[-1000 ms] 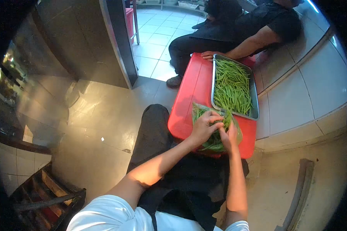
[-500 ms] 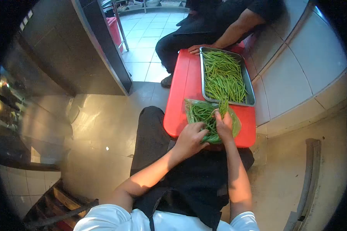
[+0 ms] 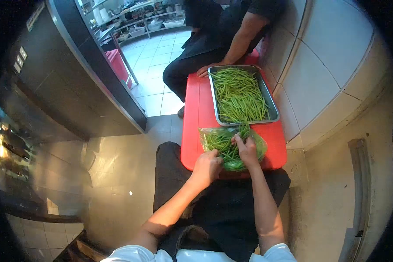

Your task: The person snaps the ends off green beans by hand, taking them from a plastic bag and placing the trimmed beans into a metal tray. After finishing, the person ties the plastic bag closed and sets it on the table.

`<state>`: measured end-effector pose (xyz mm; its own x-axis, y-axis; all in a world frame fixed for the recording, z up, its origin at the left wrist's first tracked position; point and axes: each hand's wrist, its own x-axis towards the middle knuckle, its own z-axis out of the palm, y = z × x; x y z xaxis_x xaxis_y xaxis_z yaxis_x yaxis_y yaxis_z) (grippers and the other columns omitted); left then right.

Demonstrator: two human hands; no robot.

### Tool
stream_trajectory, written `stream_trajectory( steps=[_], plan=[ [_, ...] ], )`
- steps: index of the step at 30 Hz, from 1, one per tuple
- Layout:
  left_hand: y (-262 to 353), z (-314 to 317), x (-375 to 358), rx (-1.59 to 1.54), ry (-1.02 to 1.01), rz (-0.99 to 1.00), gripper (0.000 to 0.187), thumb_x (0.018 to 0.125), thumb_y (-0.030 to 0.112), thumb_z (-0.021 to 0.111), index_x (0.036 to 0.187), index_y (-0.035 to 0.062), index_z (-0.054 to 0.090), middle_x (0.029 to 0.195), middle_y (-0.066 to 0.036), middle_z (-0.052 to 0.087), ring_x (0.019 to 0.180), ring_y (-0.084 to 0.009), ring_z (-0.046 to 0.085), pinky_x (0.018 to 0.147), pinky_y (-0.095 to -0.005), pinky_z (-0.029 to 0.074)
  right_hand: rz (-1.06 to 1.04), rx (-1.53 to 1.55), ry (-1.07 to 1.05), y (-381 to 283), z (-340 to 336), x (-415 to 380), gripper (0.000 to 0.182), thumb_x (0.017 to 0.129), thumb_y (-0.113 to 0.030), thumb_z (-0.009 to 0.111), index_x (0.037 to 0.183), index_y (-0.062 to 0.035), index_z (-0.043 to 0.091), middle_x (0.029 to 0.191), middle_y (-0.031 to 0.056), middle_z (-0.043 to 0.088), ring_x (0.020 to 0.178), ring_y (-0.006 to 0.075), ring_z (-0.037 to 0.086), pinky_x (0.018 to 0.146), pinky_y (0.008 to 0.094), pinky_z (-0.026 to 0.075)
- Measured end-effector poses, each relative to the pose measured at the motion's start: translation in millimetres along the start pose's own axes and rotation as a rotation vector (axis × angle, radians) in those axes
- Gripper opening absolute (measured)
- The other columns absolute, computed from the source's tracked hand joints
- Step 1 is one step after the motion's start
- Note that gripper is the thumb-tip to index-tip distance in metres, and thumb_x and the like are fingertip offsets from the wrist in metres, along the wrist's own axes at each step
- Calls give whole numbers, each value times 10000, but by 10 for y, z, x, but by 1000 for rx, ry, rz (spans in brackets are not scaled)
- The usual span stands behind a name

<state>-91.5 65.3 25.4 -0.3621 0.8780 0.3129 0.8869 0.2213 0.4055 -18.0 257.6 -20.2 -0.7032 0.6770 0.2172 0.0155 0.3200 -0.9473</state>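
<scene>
A clear plastic bag of green beans lies on the near end of a red lid-like surface. My left hand is closed at the bag's near left edge, gripping the plastic; its fingertips are partly hidden. Over the right side of the bag, my right hand is wrapped round a small bunch of green beans, whose ends stick up past the thumb. Just beyond the bag, a metal tray holds a thick layer of green beans.
Across the red surface sits another person in dark clothes, one hand resting beside the tray. A tiled wall runs along the right. On the left are a dark panel, a pink bin and loaded shelves.
My view has tilted up and shifted, showing more of the shelves. My left hand has moved from the bag's front to its left edge and closed. My right hand still holds its bunch.
</scene>
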Motion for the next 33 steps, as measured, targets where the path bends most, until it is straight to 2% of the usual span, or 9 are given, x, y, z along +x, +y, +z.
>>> stream_trajectory(
  steps=[6,12,15,19,21,24,25,28,33],
  plan=[
    [-50,29,156,-270,44,-269,189,751,148,804,888,54,715,921,-128,626,893,-341,641,756,-435,513,68,30,17,-190,-47,-4,262,982,-258,604,973,-6,676,873,111,721,834,233,694,764,367,517],
    [-16,31,408,-42,310,-144,332,772,176,807,1050,38,690,1066,-126,636,1008,-359,621,856,-440,498,67,82,64,-154,7,118,298,961,-272,616,1031,13,671,917,166,725,874,313,696,790,401,513],
    [46,52,409,-166,385,-217,438,809,194,788,1186,24,643,1124,-138,630,1096,-354,601,932,-448,472,23,-6,96,-161,56,51,313,957,-267,615,1085,16,652,965,211,712,907,377,681,807,427,514],
    [46,179,490,-412,392,-145,576,871,248,746,1339,-9,533,1156,-132,638,1107,-271,616,944,-414,468,-4,-157,54,-449,58,-53,345,949,-249,624,1184,3,611,1046,259,682,961,449,647,837,472,511],
    [59,326,579,-574,390,-144,625,898,279,729,1385,-27,484,1143,-110,649,1056,-204,629,910,-367,485,-157,-247,-7,-511,100,-84,353,945,-236,627,1206,0,601,1060,261,670,978,456,637,834,493,509],
    [78,463,648,-857,207,-529,608,918,291,719,1381,-26,484,1097,-63,661,980,-128,616,865,-289,490,-190,-311,20,-420,249,-104,345,943,-185,609,1229,0,556,1061,252,645,999,460,618,823,514,505],
    [-19,625,683,-997,274,-568,498,948,269,697,1338,7,532,1041,-31,666,934,-89,600,846,-243,480,-247,-302,27,-439,239,-113,344,943,-178,605,1229,3,544,1067,253,643,1006,461,614,824,515,504],
    [-7,589,781,-1269,302,-601,363,971,235,670,1254,20,592,1031,-18,671,934,-94,606,846,-254,482,-275,-256,46,-374,258,-115,341,946,-167,599,1238,-11,517,1114,252,642,1039,456,610,845,507,504],
    [9,657,833,-1310,463,-495,280,998,230,623,1161,3,644,1038,-51,687,957,-109,614,858,-279,482,-240,-169,21,-418,228,-78,330,950,-163,602,1245,-41,521,1194,240,638,1104,440,601,891,487,505]
  ],
)
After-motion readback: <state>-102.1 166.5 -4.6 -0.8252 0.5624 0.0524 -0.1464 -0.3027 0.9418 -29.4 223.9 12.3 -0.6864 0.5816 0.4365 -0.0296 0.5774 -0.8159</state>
